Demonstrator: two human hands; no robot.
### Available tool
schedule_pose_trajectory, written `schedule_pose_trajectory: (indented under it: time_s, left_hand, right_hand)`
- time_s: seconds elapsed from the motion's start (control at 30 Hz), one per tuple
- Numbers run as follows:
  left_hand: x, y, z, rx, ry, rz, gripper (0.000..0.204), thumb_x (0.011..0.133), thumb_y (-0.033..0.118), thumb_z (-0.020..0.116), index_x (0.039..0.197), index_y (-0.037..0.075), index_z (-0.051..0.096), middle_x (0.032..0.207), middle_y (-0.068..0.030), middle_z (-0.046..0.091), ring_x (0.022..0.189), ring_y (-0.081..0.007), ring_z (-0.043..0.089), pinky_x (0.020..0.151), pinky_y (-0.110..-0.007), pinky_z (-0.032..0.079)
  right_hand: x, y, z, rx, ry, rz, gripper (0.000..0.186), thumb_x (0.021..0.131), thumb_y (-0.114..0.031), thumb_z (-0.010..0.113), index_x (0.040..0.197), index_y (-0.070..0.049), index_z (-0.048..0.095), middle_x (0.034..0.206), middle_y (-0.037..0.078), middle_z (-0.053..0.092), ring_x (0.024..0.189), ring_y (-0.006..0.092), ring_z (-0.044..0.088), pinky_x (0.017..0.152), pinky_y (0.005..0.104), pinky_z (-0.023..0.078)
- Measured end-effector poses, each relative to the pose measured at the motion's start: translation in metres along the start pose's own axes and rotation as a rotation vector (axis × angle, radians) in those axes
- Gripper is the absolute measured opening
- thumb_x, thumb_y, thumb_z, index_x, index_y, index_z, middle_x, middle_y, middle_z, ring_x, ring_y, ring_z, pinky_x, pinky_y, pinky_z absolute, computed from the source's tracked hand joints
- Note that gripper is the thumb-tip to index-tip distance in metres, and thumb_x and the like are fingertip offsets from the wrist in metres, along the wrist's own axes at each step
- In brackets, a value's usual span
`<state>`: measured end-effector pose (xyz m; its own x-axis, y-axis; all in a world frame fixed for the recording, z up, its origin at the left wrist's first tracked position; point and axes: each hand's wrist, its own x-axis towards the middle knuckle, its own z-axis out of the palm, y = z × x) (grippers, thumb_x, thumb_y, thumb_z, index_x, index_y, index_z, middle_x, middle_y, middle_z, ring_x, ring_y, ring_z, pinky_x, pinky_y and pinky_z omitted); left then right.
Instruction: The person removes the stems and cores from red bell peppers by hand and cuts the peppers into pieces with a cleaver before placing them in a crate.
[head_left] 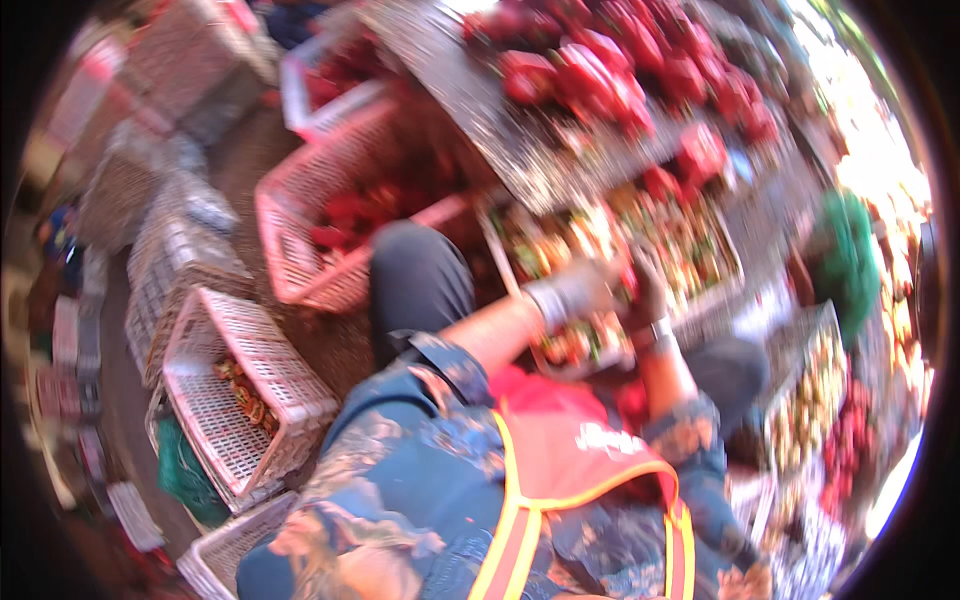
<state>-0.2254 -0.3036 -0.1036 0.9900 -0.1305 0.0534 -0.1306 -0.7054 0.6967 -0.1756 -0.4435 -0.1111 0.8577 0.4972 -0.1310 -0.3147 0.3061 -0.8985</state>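
Both my gloved hands meet over a shallow white crate (pixel 503 270) filled with pale, orange and green scraps that look like pepper cores. My left hand (pixel 590 287) reaches in from the left, its fingers closed and smeared by motion. My right hand (pixel 648 290) is closed around a red pepper (pixel 628 282), which sits between the two hands and is mostly hidden. Whether the left fingers also grip the pepper, or hold a tool, cannot be made out. Just beyond, a heap of red peppers (pixel 600 75) lies on a grey board (pixel 480 105).
A pink crate (pixel 285 250) left of my knee holds red pieces. Another pink-white crate (pixel 215 345) with a few scraps stands nearer, beside a green net bag (pixel 185 475). Stacked crates (pixel 180 235) line the left. A green bundle (pixel 848 260) and a crate of pale produce (pixel 805 400) are right.
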Motion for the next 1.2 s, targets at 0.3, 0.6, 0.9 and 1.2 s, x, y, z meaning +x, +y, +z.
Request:
schedule_pose_trajectory:
  time_s: [0.3,0.6,0.9,1.2]
  left_hand:
    - [0.004,0.019,-0.028,-0.127,-0.035,-0.117,0.061,0.066,0.047,0.083,0.104,0.005,0.060,0.097,-0.0172,0.069,0.095,-0.0320,0.067,0.082,-0.039,0.051]
    - [-0.003,0.015,-0.007,0.000,-0.009,-0.100,0.062,0.067,0.041,0.081,0.111,0.004,0.058,0.094,-0.0176,0.068,0.092,-0.0348,0.066,0.081,-0.045,0.051]
    - [-0.002,0.033,-0.022,-1.293,0.131,-0.255,0.056,0.076,0.052,0.080,0.098,0.004,0.061,0.072,-0.0012,0.060,0.059,-0.0056,0.054,0.053,-0.021,0.046]
    - [0.019,0.005,-0.016,-0.417,0.309,-0.319,0.089,0.077,0.036,0.080,0.144,-0.001,0.035,0.139,-0.0255,0.046,0.126,-0.0318,0.050,0.105,-0.038,0.041]
  right_hand:
    - [-0.011,-0.038,0.007,-0.127,-0.150,0.006,0.061,0.081,-0.013,0.075,0.135,-0.007,0.048,0.127,0.006,0.051,0.107,0.0159,0.055,0.090,0.0281,0.049]
    - [-0.011,-0.009,0.004,0.080,0.132,-0.069,0.027,0.082,-0.008,0.069,0.107,-0.007,0.057,0.098,0.002,0.059,0.090,0.0119,0.059,0.079,0.0265,0.050]
    - [-0.012,0.012,-0.002,0.218,0.130,-0.232,0.019,0.085,-0.004,0.062,0.104,-0.005,0.059,0.101,0.004,0.062,0.090,0.0116,0.060,0.082,0.0261,0.049]
    - [0.040,-0.053,-0.024,0.301,0.430,-0.245,0.032,0.091,-0.019,0.066,0.120,-0.010,0.055,0.109,0.008,0.063,0.097,0.0209,0.064,0.084,0.0380,0.057]
